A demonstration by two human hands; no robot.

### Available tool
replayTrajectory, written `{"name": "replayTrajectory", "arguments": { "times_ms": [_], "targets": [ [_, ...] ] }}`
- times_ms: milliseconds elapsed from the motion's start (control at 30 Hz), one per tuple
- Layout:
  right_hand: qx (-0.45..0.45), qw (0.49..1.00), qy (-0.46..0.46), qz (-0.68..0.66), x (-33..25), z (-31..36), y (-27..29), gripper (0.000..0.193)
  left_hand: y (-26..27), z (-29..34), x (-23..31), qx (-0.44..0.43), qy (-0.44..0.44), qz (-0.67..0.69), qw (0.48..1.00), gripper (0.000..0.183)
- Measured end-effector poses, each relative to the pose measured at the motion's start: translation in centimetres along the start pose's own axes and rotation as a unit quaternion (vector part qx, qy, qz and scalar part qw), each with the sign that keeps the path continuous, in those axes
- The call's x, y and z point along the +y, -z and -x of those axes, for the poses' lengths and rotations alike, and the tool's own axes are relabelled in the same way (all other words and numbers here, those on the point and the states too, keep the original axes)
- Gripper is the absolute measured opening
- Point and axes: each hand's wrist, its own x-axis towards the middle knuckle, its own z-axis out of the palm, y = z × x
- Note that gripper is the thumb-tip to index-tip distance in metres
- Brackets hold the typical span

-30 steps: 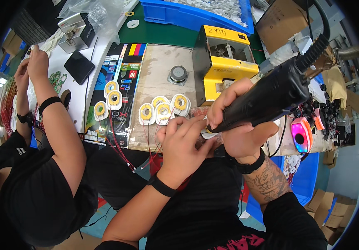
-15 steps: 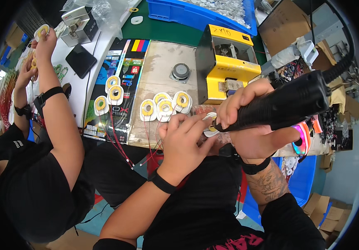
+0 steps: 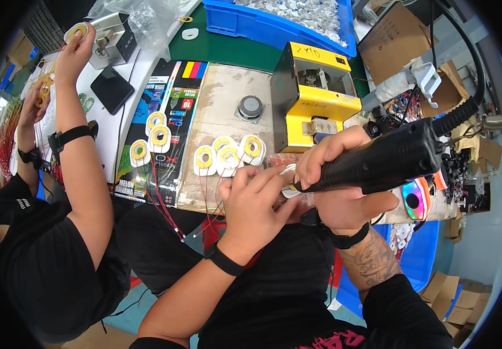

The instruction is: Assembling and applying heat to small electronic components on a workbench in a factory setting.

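Note:
My right hand (image 3: 347, 210) is wrapped round a black electric screwdriver (image 3: 379, 158), tilted with its nose down to the left and its cable end up to the right. Its nose meets a small white piece with a yellow ring (image 3: 290, 192), mostly covered by my fingers; the tip itself is hidden. My left hand (image 3: 252, 200) pinches this piece from the left with bent fingers. Beside it, on the board, lies a cluster of white oval pieces with yellow rings (image 3: 227, 157) and red wires. More such pieces (image 3: 159, 135) lie farther left.
Behind my hands stands a yellow-and-black machine (image 3: 320, 96), with a round speaker-like part (image 3: 251, 107) to its left. A blue bin of small clear parts (image 3: 222, 20) is at the back. A co-worker's raised hand (image 3: 76, 55) holds a similar piece at left, near a phone (image 3: 112, 91).
The screwdriver's rear end has swung slightly left and down, while both my hands stay at the piece. The co-worker's raised hand has moved up and right. The whole view has shifted a little.

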Motion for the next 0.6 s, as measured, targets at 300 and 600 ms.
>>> {"name": "replayTrajectory", "arguments": {
  "times_ms": [300, 600],
  "targets": [
    [-0.071, 0.983, -0.057, 0.158, -1.2, -0.2, -0.5, 0.106, 0.1, 0.0, 0.0, 0.018, -0.009, -0.004, 1.000, 0.042],
    [0.031, 0.998, -0.023, -0.039, -0.3, -0.7, -0.5, 0.102, -0.3, 0.1, 0.0, 0.065, -0.021, 0.008, 0.998, 0.040]
  ]
}}
